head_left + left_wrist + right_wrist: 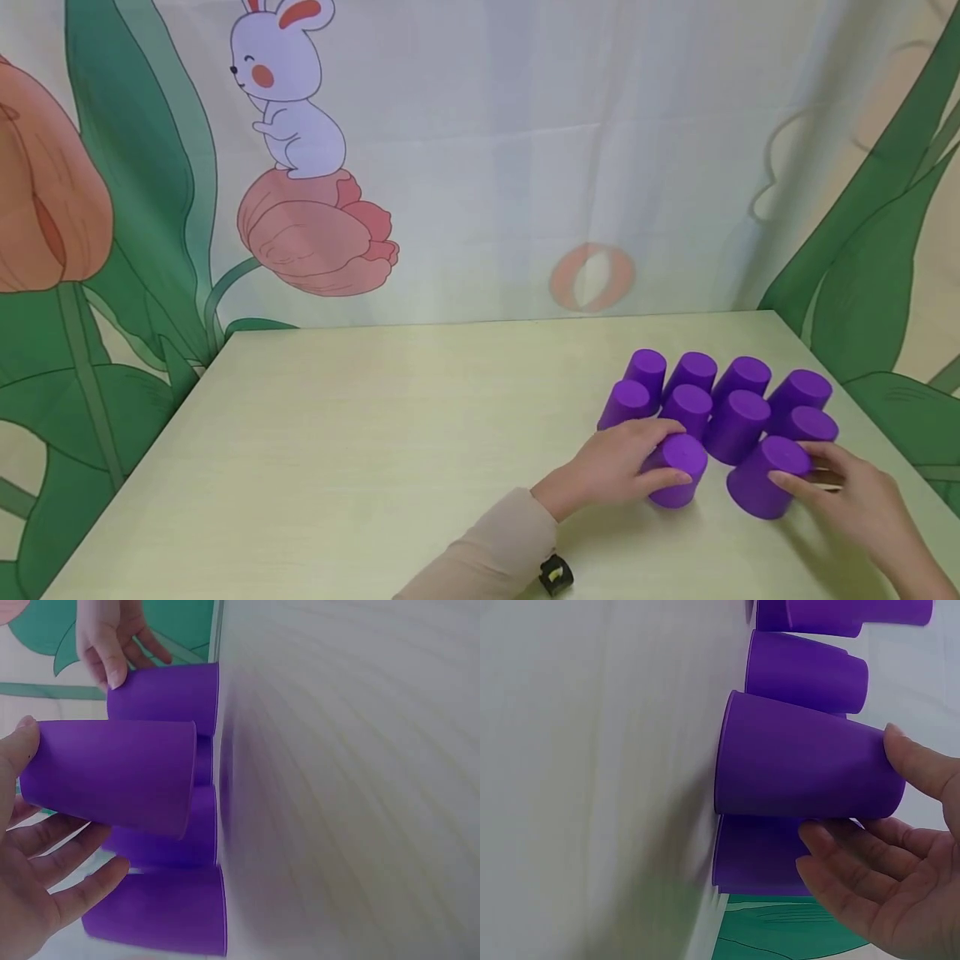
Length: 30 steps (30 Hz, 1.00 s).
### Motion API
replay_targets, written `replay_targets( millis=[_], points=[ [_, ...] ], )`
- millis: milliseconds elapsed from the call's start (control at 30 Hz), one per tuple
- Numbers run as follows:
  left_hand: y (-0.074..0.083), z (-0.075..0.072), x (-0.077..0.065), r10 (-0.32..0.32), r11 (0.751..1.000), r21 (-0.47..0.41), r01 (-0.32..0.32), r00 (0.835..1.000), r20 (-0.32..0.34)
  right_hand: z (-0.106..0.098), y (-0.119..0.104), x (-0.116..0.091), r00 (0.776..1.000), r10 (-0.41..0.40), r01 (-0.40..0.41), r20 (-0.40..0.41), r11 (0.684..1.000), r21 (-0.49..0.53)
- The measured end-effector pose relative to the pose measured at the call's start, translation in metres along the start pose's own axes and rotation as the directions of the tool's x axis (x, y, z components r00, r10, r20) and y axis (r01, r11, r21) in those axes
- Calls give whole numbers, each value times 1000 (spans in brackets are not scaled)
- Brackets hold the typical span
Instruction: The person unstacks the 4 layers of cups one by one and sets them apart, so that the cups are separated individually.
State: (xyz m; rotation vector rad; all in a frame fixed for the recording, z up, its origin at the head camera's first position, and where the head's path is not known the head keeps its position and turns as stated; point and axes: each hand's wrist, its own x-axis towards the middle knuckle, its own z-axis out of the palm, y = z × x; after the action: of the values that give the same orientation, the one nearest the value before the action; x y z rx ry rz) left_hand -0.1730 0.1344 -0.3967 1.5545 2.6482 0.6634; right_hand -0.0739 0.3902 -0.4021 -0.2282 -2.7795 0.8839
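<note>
Purple cups stand upside down at the right side of the table. My left hand (pixel 611 467) grips the near left cup (pixel 673 479) between thumb and fingers, near its closed end. In the left wrist view this held cup (pixel 112 772) has its rim a little off the tabletop, slightly tilted. My right hand (pixel 855 492) pinches the near right cup (pixel 765 483) from its right side. The right wrist view shows that cup (pixel 802 761) with its rim close to the table, thumb on one side and fingers on the other.
Behind the two held cups, several more purple cups (pixel 738 425) stand close together in rows. A small black object (pixel 556 575) lies by the left sleeve. The pale table (pixel 337 467) ends at a printed curtain (pixel 480 167) at the back.
</note>
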Motion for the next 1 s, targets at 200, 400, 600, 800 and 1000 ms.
replay_targets(
  millis=[200,400,600,800,1000],
  points=[
    [14,7,17,-21,999,28,21,1000,16,3,9,2,1000,1,-1,-8,1000,-29],
    [23,16,26,-36,996,85,37,999,-10,0,10,1,1000,-21,20,-14,999,-46],
    [28,26,29,-67,992,110,68,998,-11,-4,3,-2,1000,-26,25,-4,998,-52],
    [31,30,34,-120,986,114,120,993,-10,-3,0,-1,999,-35,34,-6,998,-61],
    [32,27,32,-138,979,148,139,990,-16,3,12,2,999,-32,32,-1,996,-81]
  ],
)
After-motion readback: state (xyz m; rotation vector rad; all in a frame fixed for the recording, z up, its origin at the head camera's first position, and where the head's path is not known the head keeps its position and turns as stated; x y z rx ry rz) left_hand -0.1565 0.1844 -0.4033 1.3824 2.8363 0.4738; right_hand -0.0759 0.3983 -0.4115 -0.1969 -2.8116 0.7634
